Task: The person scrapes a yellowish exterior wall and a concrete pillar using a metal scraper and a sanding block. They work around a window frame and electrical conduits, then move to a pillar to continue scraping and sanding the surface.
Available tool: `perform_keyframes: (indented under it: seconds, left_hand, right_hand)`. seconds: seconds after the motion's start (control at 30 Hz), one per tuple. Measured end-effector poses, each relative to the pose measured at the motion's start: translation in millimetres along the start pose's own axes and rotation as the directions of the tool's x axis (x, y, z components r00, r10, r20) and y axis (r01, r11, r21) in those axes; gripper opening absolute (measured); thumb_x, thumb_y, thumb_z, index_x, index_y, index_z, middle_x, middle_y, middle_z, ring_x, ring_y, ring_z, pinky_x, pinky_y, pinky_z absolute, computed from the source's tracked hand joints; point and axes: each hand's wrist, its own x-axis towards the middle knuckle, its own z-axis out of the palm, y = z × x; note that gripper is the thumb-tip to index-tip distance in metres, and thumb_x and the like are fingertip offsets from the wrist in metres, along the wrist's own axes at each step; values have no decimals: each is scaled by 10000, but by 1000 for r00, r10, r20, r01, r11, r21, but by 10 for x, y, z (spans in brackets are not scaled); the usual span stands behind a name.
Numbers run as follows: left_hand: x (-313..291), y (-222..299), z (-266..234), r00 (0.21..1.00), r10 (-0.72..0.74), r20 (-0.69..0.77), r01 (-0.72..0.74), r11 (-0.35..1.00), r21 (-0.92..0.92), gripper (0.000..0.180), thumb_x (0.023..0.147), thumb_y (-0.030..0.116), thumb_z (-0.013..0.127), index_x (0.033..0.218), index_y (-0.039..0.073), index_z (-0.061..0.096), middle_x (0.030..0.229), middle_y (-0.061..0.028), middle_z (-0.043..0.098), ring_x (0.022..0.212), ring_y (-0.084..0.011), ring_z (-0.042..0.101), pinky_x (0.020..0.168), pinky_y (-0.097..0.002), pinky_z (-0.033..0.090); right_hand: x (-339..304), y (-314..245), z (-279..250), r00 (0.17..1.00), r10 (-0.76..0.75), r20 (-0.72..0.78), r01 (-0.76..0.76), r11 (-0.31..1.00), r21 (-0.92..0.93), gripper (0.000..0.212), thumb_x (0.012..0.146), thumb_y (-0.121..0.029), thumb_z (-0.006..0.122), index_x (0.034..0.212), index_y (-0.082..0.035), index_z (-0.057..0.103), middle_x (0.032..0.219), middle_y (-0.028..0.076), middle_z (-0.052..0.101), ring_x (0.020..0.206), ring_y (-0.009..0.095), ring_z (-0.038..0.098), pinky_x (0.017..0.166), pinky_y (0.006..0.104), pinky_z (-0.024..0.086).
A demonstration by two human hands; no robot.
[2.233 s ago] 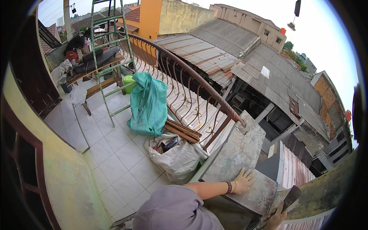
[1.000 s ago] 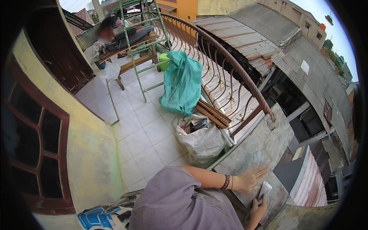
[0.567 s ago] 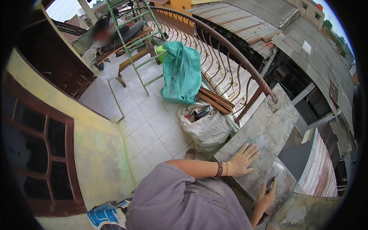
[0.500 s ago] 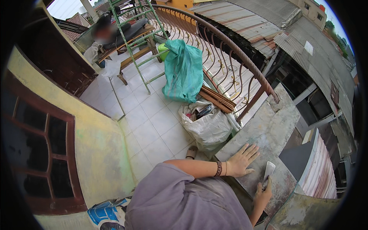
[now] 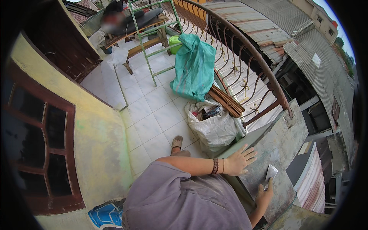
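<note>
A concrete ledge (image 5: pixel 283 142) with a worn, stained grey top runs along my right side. My left hand (image 5: pixel 238 161) holds nothing; its fingers are spread at the ledge's inner edge, and I cannot tell whether it touches. Bracelets circle that wrist. In my right hand (image 5: pixel 263 194) is a scraper (image 5: pixel 271 172), its broad pale blade pointing away from me, low over the ledge top. The fingers wrap its handle and hide most of it. Whether the blade meets the surface is unclear.
A white sack (image 5: pixel 212 128) full of odds and ends stands by the ledge, with wooden strips (image 5: pixel 226 101) behind. Beyond are a teal sack (image 5: pixel 193 69), a green ladder (image 5: pixel 147 57) and a curved metal railing (image 5: pixel 253 48). A person (image 5: pixel 115 19) is by the far bench.
My view has shifted, and my left hand has gone from lying on the ledge top to its inner edge. More of my foot shows. The scraper stays in my right hand.
</note>
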Motion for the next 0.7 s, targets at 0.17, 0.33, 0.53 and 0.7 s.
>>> perform_keyframes:
  seconds: [0.17,0.33,0.53,0.7]
  left_hand:
    - [-447,-739,-334,983,-102,152,107,994,-23,706,947,502,543,1486,62,420,1532,-215,385,1445,-404,307,1188,-583,172]
    - [-1365,-1911,-746,859,-334,388,348,937,38,761,909,522,589,1456,20,427,1414,-261,486,1320,-443,443,1111,-588,291]
    - [-2848,-2865,-1359,686,-701,194,713,701,9,736,902,516,615,1398,-11,475,1250,-234,605,1156,-384,586,989,-528,407]
    - [-3997,-3141,-1774,427,-904,-22,896,426,-127,749,931,505,576,1419,-48,446,1284,-255,587,1153,-406,582,990,-506,431]
  right_hand:
    - [124,-624,199,928,336,164,-359,923,137,660,822,8,675,1450,-19,472,994,201,660,757,240,584,691,345,482]
    - [398,-2099,807,996,73,60,-89,943,321,643,833,-10,671,1447,-40,483,917,154,658,712,192,564,671,347,480]
    - [870,-3796,1507,821,-139,554,60,986,159,649,824,-74,676,1444,-57,485,820,168,619,662,261,577,675,385,485]
    - [1147,-4909,2004,620,-463,633,345,886,310,638,810,-73,654,1428,-65,495,850,206,617,718,313,584,704,411,482]
